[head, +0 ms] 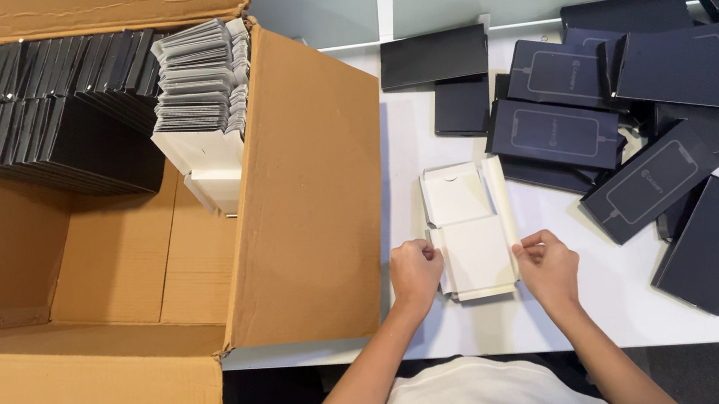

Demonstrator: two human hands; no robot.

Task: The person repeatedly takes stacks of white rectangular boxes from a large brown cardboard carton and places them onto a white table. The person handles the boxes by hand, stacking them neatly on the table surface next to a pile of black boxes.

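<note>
A white cardboard tray lies flat on the white table, just right of a big brown carton, with its flaps partly unfolded. The left hand pinches the tray's left edge between thumb and fingers; the right hand pinches its right flap the same way. Both hands are closed on the tray. To the right, a loose heap of dark flat sleeves covers the table, overlapping one another, well apart from the hands. The open carton stands on the left; inside it, rows of dark sleeves stand on edge beside a stack of white trays.
</note>
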